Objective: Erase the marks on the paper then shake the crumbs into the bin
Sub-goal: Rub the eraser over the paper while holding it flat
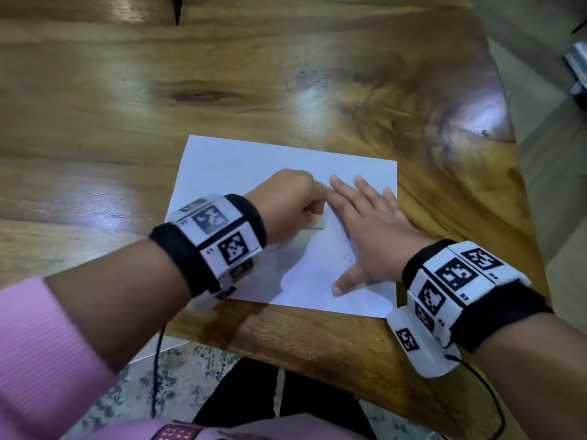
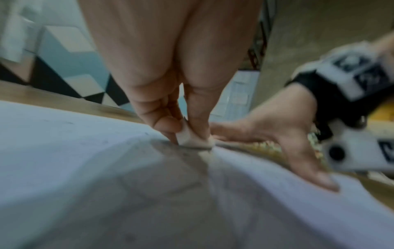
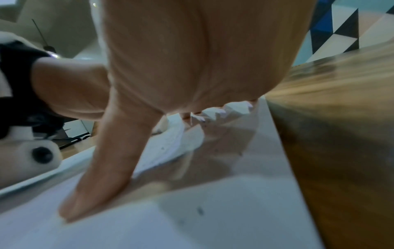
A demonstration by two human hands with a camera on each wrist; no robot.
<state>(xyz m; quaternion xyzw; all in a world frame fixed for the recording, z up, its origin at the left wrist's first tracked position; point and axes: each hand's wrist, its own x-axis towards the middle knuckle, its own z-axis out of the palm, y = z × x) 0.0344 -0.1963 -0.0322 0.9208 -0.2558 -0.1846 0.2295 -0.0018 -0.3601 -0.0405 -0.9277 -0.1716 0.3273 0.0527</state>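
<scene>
A white sheet of paper (image 1: 241, 160) lies on the wooden table near its front edge. My left hand (image 1: 287, 203) pinches a small white eraser (image 1: 318, 221) between thumb and fingers and presses it onto the middle of the sheet; the left wrist view shows the eraser (image 2: 192, 137) touching the paper (image 2: 64, 144). My right hand (image 1: 365, 230) lies flat on the sheet's right half, fingers spread and straight, thumb (image 3: 100, 178) pressed down on the paper (image 3: 213, 219). A few faint dark specks show on the sheet. No bin is in view.
The wooden table (image 1: 222, 74) stretches far back and left. Its right edge (image 1: 508, 128) slants close to the paper, with floor beyond. The front edge runs just below the sheet, above my legs. Cables hang from both wrist bands.
</scene>
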